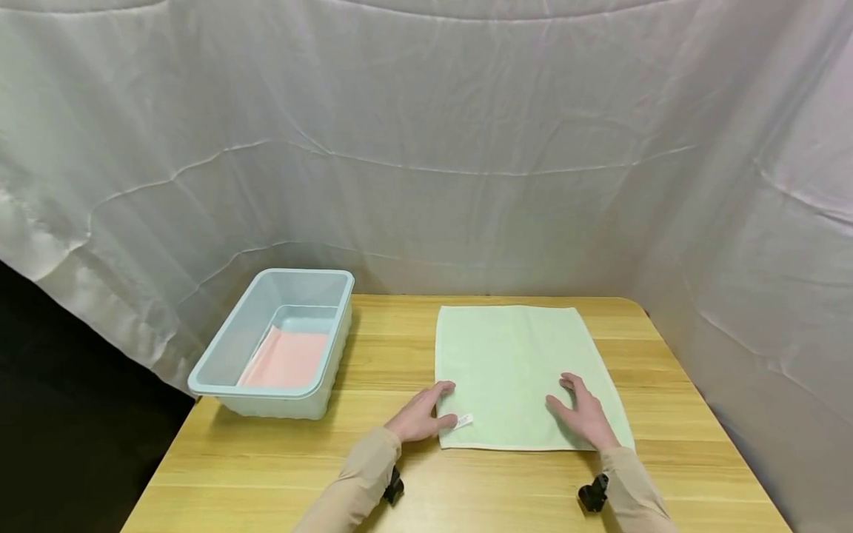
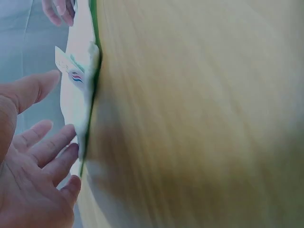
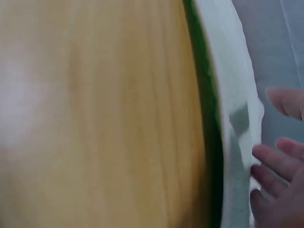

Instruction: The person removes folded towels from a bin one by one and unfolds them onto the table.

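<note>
A pale green towel (image 1: pixel 513 370) lies spread flat on the wooden table, a small white label (image 1: pixel 463 421) at its near left corner. My left hand (image 1: pixel 420 414) is at the towel's left edge, thumb near the label and fingers apart. In the left wrist view the label (image 2: pixel 71 69) stands up from the cloth, just beyond the thumb. Over the towel's right part is my right hand (image 1: pixel 583 416), its fingers loosely bent and spread. The right wrist view shows those fingers (image 3: pixel 278 164) close to the cloth (image 3: pixel 237 114). Neither hand grips anything.
At the table's left side stands a light blue plastic bin (image 1: pixel 316 392) with a folded pink cloth (image 1: pixel 286 359) inside. A grey-white curtain (image 1: pixel 466 170) hangs behind and along the right of the table (image 1: pixel 393 333).
</note>
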A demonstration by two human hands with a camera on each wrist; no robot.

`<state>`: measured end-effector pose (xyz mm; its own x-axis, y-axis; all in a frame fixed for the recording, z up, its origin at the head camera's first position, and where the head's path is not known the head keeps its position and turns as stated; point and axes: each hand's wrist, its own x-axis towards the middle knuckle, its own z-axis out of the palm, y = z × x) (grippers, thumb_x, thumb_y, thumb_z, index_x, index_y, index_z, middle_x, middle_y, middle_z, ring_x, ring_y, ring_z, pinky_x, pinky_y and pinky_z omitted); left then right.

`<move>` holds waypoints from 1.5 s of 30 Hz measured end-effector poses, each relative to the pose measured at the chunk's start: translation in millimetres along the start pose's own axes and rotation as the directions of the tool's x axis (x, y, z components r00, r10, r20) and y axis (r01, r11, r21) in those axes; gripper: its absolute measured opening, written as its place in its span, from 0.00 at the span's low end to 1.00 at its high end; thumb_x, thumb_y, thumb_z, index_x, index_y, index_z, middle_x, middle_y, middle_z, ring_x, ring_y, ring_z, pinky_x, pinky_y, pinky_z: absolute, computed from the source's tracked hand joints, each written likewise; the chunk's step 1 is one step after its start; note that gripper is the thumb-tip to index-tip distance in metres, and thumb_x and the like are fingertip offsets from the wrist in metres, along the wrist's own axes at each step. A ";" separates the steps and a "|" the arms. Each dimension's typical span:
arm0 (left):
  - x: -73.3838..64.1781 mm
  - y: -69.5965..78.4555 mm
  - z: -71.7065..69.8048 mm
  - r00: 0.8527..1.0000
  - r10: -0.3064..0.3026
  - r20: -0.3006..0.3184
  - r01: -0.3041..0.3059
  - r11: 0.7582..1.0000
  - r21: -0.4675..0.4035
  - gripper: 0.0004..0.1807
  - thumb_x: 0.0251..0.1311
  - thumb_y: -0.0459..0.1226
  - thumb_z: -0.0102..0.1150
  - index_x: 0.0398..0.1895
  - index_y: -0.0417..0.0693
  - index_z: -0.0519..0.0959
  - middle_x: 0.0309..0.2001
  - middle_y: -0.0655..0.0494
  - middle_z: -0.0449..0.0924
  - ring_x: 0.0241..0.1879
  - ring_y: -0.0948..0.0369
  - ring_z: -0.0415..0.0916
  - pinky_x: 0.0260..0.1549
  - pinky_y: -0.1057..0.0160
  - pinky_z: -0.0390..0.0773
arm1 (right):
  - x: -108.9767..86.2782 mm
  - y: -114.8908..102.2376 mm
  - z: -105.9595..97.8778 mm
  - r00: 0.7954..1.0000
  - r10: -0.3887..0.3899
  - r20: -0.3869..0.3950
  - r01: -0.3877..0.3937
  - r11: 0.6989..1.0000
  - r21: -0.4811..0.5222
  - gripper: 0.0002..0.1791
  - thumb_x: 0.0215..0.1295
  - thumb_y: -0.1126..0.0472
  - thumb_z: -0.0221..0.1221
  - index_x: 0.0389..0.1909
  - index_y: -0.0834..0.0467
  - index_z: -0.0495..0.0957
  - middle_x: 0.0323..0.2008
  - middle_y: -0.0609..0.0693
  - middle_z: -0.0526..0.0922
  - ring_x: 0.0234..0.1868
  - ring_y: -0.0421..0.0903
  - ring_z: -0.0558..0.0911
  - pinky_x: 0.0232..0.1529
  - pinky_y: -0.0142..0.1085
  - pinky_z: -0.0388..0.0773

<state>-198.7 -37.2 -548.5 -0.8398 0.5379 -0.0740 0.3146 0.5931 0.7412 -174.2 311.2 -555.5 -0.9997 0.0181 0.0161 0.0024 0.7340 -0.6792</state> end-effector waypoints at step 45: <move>98.2 65.1 56.4 0.998 -0.029 0.062 0.018 0.985 0.169 0.34 0.73 0.53 0.51 0.76 0.52 0.59 0.74 0.55 0.68 0.74 0.55 0.66 0.80 0.53 0.51 | 22.0 84.5 -79.3 0.969 0.233 0.087 -0.227 0.971 -0.075 0.50 0.78 0.40 0.39 0.75 0.72 0.23 0.76 0.74 0.43 0.71 0.84 0.39 0.73 0.72 0.37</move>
<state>-235.7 88.0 -545.1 -0.8194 0.5567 -0.1370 0.3696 0.6956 0.6161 -194.1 427.5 -554.4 -0.9698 0.1295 -0.2067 0.2311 0.7592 -0.6085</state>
